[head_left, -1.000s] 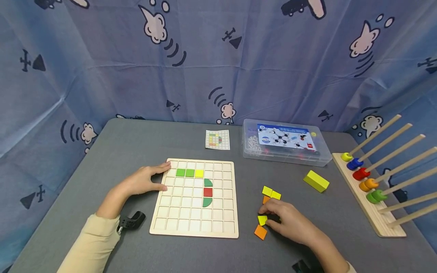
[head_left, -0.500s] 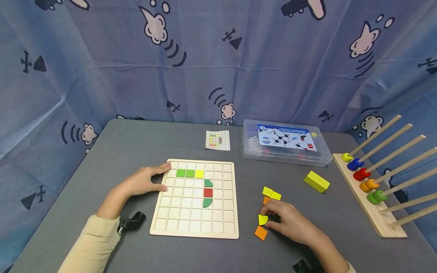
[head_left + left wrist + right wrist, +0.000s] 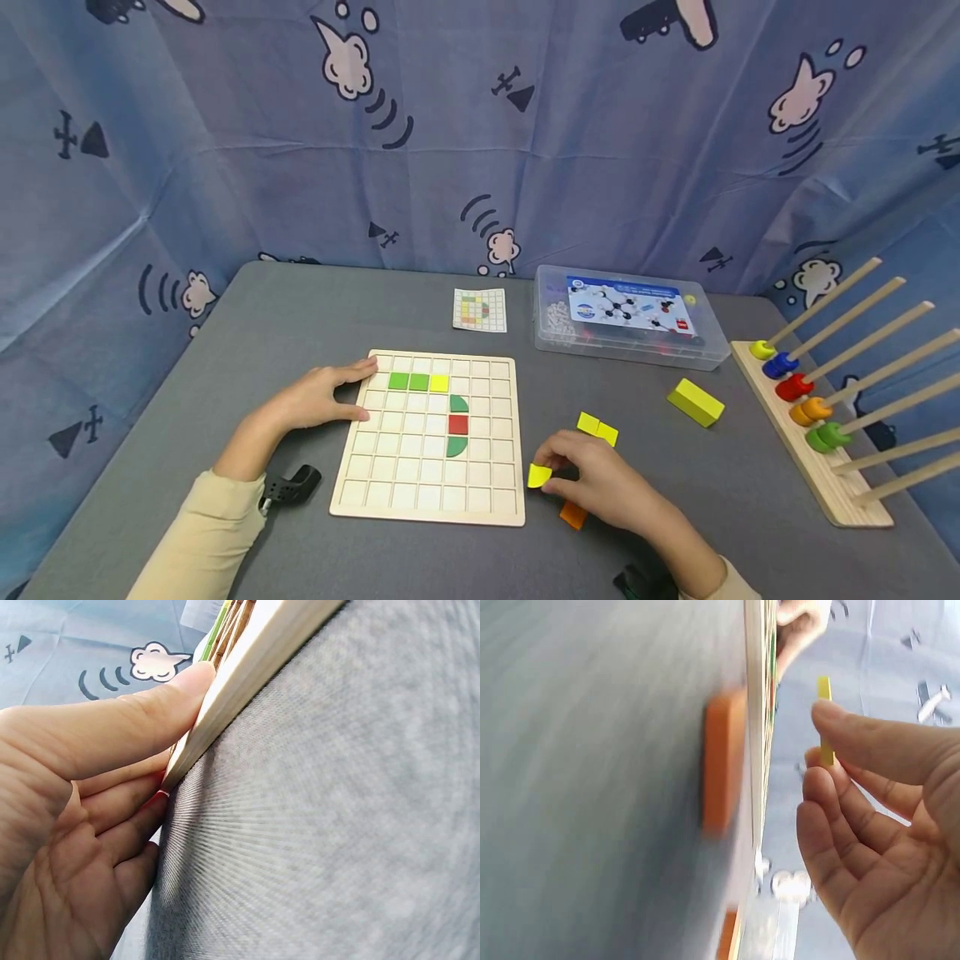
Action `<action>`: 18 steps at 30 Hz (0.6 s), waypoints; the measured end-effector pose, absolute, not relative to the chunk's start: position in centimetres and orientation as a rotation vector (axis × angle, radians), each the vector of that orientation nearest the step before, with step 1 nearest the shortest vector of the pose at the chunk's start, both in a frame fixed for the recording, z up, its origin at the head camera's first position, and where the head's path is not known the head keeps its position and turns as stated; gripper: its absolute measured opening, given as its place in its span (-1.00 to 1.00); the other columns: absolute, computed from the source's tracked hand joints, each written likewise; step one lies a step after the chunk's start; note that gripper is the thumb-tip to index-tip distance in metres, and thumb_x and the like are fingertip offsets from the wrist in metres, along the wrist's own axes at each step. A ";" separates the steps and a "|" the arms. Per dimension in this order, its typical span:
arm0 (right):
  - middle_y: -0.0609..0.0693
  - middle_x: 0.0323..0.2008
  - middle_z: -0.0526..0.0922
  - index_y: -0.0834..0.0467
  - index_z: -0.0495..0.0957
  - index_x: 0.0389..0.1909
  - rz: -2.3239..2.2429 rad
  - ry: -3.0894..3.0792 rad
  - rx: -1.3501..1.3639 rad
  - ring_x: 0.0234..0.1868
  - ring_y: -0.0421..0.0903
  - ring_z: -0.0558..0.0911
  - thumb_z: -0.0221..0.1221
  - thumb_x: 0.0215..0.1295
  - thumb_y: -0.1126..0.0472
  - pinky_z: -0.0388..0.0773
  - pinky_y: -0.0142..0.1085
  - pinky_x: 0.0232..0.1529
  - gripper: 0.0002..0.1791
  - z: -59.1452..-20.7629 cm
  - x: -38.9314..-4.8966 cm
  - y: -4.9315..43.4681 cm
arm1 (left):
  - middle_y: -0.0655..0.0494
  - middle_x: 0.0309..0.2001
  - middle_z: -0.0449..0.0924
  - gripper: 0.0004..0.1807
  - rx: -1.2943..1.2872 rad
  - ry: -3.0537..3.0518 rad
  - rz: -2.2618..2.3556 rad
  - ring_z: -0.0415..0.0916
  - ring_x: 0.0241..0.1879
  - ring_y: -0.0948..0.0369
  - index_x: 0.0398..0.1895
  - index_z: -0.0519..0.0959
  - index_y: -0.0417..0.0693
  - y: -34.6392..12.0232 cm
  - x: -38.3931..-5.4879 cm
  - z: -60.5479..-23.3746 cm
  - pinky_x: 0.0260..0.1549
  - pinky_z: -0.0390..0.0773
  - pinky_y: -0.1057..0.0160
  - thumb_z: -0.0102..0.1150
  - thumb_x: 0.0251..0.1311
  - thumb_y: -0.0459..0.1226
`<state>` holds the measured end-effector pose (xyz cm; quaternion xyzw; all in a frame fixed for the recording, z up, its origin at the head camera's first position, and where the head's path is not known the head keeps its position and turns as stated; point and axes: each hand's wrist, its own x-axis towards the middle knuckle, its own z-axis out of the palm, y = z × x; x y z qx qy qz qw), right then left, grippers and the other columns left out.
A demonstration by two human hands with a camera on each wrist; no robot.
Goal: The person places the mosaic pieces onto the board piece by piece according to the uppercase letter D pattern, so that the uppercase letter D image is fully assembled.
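Observation:
My right hand (image 3: 592,475) pinches a yellow quarter-circle tile (image 3: 539,476) between thumb and fingers. It is just off the right edge of the wooden grid board (image 3: 426,507), and in the right wrist view the thin yellow tile (image 3: 826,742) is above the table. My left hand (image 3: 315,398) lies at the board's upper left edge, thumb and fingers spread and touching it. In the left wrist view the thumb (image 3: 142,724) rests against the rim. The board carries two green squares (image 3: 408,381), a yellow square (image 3: 438,383), a red square (image 3: 457,425) and two green quarter-circles (image 3: 457,447).
Two yellow tiles (image 3: 597,428) and an orange tile (image 3: 573,514) lie by my right hand. Farther back are a small pattern card (image 3: 480,310), a clear plastic case (image 3: 622,317) and a yellow-green block (image 3: 696,402). A peg stand (image 3: 817,442) with coloured rings is at right.
My right hand has lifted the yellow quarter-circle tile from among the loose tiles and carried it left toward the board. My left hand stays on the board's edge.

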<state>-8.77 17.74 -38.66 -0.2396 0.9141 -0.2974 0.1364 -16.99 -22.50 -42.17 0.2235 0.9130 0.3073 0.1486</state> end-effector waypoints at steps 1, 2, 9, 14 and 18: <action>-0.27 -0.35 0.52 -0.05 0.59 -0.29 -0.864 2.637 -0.704 -0.31 -0.24 0.48 0.38 0.04 0.26 0.53 -0.37 -0.26 -0.77 -38.6 -8.8 17.1 | -0.07 0.44 0.11 -0.11 0.646 2.625 0.886 0.04 0.40 -0.17 0.41 0.21 -0.14 -22.5 -17.0 -42.2 0.26 0.20 -0.19 0.30 0.06 0.04; -0.27 -0.35 0.52 -0.05 0.59 -0.29 -0.863 2.628 -0.719 -0.31 -0.24 0.48 0.38 0.04 0.26 0.52 -0.38 -0.27 -0.77 -38.6 -8.8 16.4 | -0.06 0.44 0.11 -0.11 0.645 2.625 0.888 0.04 0.40 -0.16 0.41 0.21 -0.13 -22.5 -17.0 -42.2 0.26 0.20 -0.19 0.30 0.06 0.04; -0.19 -0.35 0.58 0.04 0.61 -0.30 -0.896 2.582 -0.899 -0.32 -0.25 0.51 0.37 0.03 0.32 0.53 -0.40 -0.28 -0.78 -38.5 -9.3 12.2 | -0.02 0.44 0.10 -0.11 0.631 2.628 0.893 0.04 0.41 -0.12 0.42 0.21 -0.10 -22.5 -17.0 -42.3 0.28 0.20 -0.16 0.33 0.05 0.02; -0.17 -0.42 0.57 0.08 0.62 -0.34 -0.863 2.589 -0.963 -0.38 -0.25 0.47 0.39 0.01 0.30 0.46 -0.47 -0.33 -0.81 -38.5 -10.0 9.3 | -0.02 0.44 0.11 -0.12 0.628 2.631 0.888 0.05 0.40 -0.13 0.41 0.22 -0.10 -22.5 -17.0 -42.2 0.27 0.20 -0.16 0.33 0.05 0.02; -0.15 -0.50 0.52 0.10 0.61 -0.39 -0.812 2.607 -1.022 -0.44 -0.26 0.41 0.38 0.00 0.32 0.38 -0.49 -0.39 -0.83 -39.1 -10.4 7.6 | -0.06 0.43 0.14 -0.12 0.639 2.634 0.889 0.06 0.40 -0.15 0.41 0.23 -0.12 -22.5 -17.0 -42.2 0.26 0.22 -0.17 0.32 0.06 0.02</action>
